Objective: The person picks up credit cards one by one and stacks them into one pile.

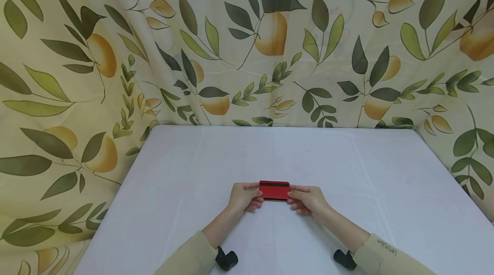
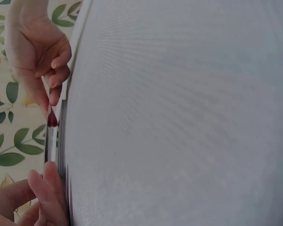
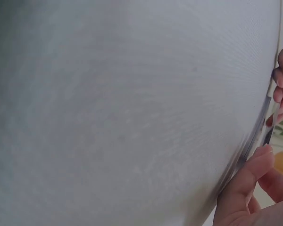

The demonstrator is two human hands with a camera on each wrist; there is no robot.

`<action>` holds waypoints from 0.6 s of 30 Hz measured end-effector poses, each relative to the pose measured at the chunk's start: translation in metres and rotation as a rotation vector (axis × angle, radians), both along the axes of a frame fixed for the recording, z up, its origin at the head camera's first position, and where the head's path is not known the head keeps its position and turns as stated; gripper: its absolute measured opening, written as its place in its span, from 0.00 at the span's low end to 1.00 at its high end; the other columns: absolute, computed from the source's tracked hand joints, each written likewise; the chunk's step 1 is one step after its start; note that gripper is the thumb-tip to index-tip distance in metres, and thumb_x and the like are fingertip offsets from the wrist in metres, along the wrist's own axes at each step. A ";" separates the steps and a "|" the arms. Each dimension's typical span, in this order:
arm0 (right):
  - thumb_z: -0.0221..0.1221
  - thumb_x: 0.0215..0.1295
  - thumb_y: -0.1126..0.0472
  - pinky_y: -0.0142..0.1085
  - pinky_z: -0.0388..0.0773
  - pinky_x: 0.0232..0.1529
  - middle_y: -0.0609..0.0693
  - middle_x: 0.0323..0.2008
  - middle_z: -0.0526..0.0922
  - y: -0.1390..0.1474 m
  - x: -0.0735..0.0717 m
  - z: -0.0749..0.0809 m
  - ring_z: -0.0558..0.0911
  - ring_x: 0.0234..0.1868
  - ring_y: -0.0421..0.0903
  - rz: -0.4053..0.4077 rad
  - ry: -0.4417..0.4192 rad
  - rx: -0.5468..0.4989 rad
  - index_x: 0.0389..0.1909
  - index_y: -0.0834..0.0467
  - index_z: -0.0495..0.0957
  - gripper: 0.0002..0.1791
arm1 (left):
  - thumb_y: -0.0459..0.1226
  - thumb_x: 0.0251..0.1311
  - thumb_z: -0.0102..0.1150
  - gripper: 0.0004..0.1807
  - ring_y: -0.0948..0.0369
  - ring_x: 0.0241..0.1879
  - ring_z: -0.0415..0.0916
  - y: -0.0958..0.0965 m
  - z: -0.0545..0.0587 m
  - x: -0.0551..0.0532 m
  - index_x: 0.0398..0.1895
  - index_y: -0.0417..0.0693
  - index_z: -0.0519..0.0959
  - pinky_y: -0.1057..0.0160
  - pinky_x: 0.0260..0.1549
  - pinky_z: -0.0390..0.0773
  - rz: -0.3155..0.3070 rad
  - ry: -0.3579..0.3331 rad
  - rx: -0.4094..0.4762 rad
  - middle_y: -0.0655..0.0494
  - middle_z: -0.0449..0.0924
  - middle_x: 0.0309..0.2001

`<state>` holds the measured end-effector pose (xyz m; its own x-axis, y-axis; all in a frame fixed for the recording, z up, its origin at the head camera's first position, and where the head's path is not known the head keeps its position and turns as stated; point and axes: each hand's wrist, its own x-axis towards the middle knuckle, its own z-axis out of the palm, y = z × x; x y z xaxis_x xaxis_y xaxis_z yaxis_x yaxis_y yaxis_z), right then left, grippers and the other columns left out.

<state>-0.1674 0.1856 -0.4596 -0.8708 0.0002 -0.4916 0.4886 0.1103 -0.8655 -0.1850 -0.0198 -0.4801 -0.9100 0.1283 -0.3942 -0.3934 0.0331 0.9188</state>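
Note:
A flat red card (image 1: 274, 190) with a black stripe along its far edge lies level between the two hands, near the middle of the white table. My left hand (image 1: 245, 197) pinches its left end, thumb on top and fingers curled beneath. The right hand (image 1: 307, 200) pinches the opposite end the same way. Both wrist views show the card edge-on, thin and pale-sided. Close below it, against the tabletop, a dark layered edge (image 2: 62, 139) shows in the left wrist view, like thin flat pieces stacked. Fingers cover both ends of the card.
The white-covered table (image 1: 200, 155) reaches back to a curtain (image 1: 247, 73) printed with leaves and fruit, which also hangs along both sides. A small black device (image 1: 226, 259) sits at the left wrist, and another black device (image 1: 344, 259) at the right.

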 end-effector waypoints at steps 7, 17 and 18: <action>0.59 0.58 0.64 0.24 0.73 0.15 0.52 0.22 0.83 0.000 -0.001 -0.001 0.78 0.15 0.38 -0.010 0.027 0.034 0.57 0.66 0.69 0.25 | 0.27 0.53 0.58 0.20 0.66 0.12 0.75 0.002 0.000 -0.002 0.52 0.34 0.75 0.75 0.09 0.73 -0.014 0.001 -0.016 0.50 0.80 0.18; 0.60 0.57 0.64 0.23 0.69 0.13 0.51 0.21 0.83 0.001 -0.001 -0.003 0.77 0.14 0.38 0.005 0.041 0.080 0.57 0.67 0.69 0.26 | 0.27 0.52 0.59 0.18 0.66 0.12 0.75 0.003 -0.002 -0.002 0.49 0.35 0.77 0.75 0.09 0.72 -0.004 0.015 -0.058 0.50 0.80 0.17; 0.60 0.57 0.64 0.23 0.69 0.13 0.51 0.20 0.83 0.001 -0.001 -0.004 0.77 0.14 0.38 0.006 0.041 0.083 0.57 0.67 0.69 0.26 | 0.27 0.52 0.59 0.18 0.66 0.12 0.75 0.003 -0.003 -0.002 0.48 0.35 0.77 0.75 0.09 0.72 -0.003 0.020 -0.063 0.50 0.80 0.17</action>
<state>-0.1682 0.1869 -0.4631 -0.8905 0.0336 -0.4537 0.4516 0.1851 -0.8728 -0.1868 -0.0163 -0.4830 -0.9175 0.1062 -0.3834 -0.3747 0.0926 0.9225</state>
